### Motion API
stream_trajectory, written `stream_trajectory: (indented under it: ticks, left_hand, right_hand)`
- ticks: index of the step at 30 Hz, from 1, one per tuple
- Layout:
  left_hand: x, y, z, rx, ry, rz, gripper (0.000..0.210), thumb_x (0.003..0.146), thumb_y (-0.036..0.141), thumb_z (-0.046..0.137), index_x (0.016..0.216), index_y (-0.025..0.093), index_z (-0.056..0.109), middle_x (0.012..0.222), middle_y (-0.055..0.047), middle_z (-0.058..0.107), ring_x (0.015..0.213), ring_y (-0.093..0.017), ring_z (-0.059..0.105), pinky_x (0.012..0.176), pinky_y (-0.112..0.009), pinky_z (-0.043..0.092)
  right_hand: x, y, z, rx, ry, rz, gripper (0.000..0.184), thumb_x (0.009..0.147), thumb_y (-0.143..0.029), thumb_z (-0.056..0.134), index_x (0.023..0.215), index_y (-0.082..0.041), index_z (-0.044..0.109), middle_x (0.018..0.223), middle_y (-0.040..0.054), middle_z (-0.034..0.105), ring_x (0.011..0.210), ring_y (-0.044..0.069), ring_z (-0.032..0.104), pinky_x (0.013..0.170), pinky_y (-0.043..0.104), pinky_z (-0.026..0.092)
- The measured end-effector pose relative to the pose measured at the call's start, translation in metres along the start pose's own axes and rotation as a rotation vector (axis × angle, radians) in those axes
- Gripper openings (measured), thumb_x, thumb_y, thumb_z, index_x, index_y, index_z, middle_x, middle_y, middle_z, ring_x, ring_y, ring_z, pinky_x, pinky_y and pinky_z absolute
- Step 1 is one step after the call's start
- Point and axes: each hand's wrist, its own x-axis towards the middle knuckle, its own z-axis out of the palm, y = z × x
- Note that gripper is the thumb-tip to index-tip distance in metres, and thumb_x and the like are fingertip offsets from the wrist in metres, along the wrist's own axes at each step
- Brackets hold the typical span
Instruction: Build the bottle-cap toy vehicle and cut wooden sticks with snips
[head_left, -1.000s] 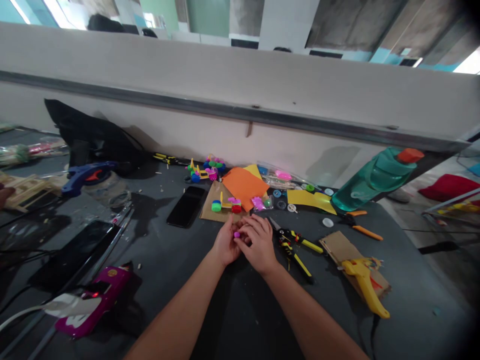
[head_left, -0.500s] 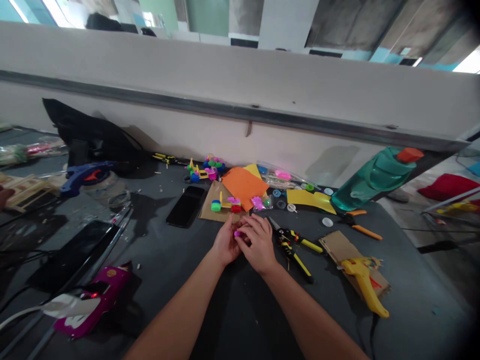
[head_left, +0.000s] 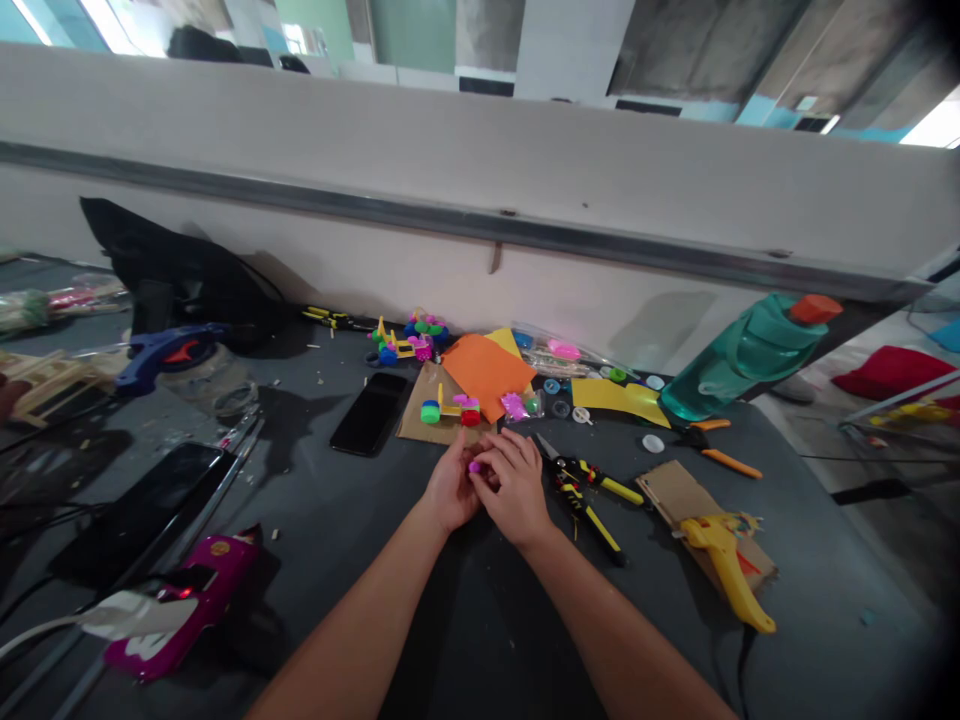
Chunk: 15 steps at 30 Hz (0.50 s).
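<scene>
Together over the dark table, my left hand [head_left: 452,490] and my right hand [head_left: 515,488] close around a small purple piece [head_left: 475,467]. Most of it is hidden by the fingers, so its kind cannot be made out. Just beyond the hands, a small colourful toy vehicle [head_left: 450,405] with green and red wheels rests on a piece of cardboard [head_left: 414,422]. Right of the hands lie pliers [head_left: 589,515] with yellow and black handles. Behind the toy are orange paper [head_left: 487,370] and a small bag of pink pieces [head_left: 516,405].
A black phone [head_left: 369,414] lies left of the cardboard. At right are a yellow glue gun [head_left: 724,565] on cardboard, orange-handled pliers [head_left: 726,460] and a leaning teal bottle [head_left: 750,355]. A purple power strip [head_left: 202,590] sits at lower left. Another person's hand [head_left: 10,396] shows at the left edge.
The hands stay in nearly the same place around the purple piece. The whole view has shifted very slightly.
</scene>
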Motion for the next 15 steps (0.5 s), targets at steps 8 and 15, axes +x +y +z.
stream_trajectory:
  ticks: [8,15]
  left_hand:
    - [0.0023,0.0016,-0.0043,-0.009,-0.065,-0.029,0.047,0.09,0.045,0.031,0.089,0.008,0.061,0.059,-0.005,0.058,0.054,-0.015,0.059,0.052,-0.024,0.048]
    - [0.0007,0.0031,-0.0039,-0.034,-0.052,-0.034,0.046,0.09,0.044,0.032,0.085,0.009,0.061,0.07,-0.008,0.063,0.059,-0.015,0.062,0.051,-0.023,0.049]
  right_hand:
    - [0.0008,0.0003,-0.0013,-0.014,0.003,0.016,0.016,0.074,-0.036,0.064,0.086,-0.025,0.064,0.115,0.0028,0.06,0.121,0.025,0.039,0.106,0.051,0.014]
    - [0.0001,0.0002,-0.0016,-0.024,0.005,-0.028,0.012,0.08,-0.031,0.057,0.088,-0.027,0.065,0.115,0.0013,0.06,0.12,0.022,0.04,0.107,0.048,0.014]
